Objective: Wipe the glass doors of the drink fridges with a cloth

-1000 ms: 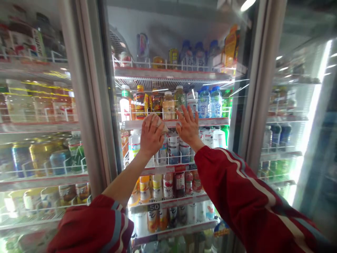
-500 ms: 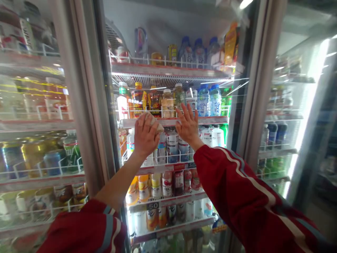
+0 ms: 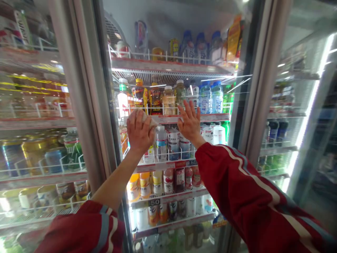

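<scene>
My left hand (image 3: 139,135) presses a pale cloth (image 3: 151,121) against the glass door (image 3: 163,17) of a drinks fridge. Its fingers lie over the cloth, and part of the cloth sticks out beyond them on the right. To the right, my right hand (image 3: 190,123) is spread with its palm toward the same glass and holds nothing; its fingertips appear to rest on the pane. Behind the glass, a row of bottles (image 3: 168,100) stands just above the level of my hands.
Metal door frames stand at the left (image 3: 79,88) and right (image 3: 268,73) of the pane. Wire-fronted shelves (image 3: 171,65) inside hold bottles and cans. A neighbouring section on the left holds gold cans (image 3: 33,154). A bright light strip (image 3: 306,123) runs down the right section.
My left hand has slid a little to the left with the cloth. My right hand has stayed nearly in place, and the view has shifted slightly.
</scene>
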A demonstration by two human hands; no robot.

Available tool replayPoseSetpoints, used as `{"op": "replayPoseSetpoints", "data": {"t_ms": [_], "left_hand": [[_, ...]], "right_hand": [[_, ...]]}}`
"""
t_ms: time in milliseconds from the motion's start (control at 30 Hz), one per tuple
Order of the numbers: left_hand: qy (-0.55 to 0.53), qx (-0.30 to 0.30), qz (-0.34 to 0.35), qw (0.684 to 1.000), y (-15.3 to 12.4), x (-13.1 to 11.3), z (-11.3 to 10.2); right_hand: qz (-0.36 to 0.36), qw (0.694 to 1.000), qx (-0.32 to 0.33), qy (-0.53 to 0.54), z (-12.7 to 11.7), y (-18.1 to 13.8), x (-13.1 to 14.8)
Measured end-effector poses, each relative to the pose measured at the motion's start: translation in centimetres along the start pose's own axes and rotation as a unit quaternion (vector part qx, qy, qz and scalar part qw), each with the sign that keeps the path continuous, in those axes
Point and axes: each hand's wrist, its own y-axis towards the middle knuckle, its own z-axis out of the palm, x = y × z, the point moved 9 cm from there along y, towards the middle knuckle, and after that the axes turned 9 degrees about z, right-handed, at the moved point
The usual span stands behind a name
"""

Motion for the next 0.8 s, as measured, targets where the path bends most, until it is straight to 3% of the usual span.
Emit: {"op": "replayPoseSetpoints", "data": {"t_ms": [133,267,367,500,600,700,800], "left_hand": [[-0.003,0.025,0.036,0.999,0.4,-3.4,2.0],[-0.006,0.048,0.059,0.997,0.3,-4.0,2.6],[0.012,0.043,0.057,0.997,0.0,-2.3,1.6],[0.031,0.0,-0.002,1.0,-0.6,2.0,-1.1],[0.026,-0.018,-0.032,0.999,-0.8,3.7,-2.2],[0.012,-0.01,-0.022,1.0,-0.8,2.6,-1.6],[0.012,0.015,0.031,0.999,-1.0,-0.7,0.0]], "right_hand": [[-0.003,1.0,0.003,-0.013,0.0,0.0,0.0],[-0.005,1.0,0.003,-0.01,-0.1,0.0,0.0],[-0.005,1.0,-0.001,-0.006,-0.2,-0.1,0.0],[-0.008,1.0,-0.005,-0.002,-0.3,-0.1,0.1],[-0.006,1.0,-0.008,0.001,-0.2,-0.1,0.1],[-0.007,1.0,-0.005,0.004,-0.1,-0.1,0.1],[-0.005,1.0,-0.003,0.004,0.0,-0.1,0.0]]}}
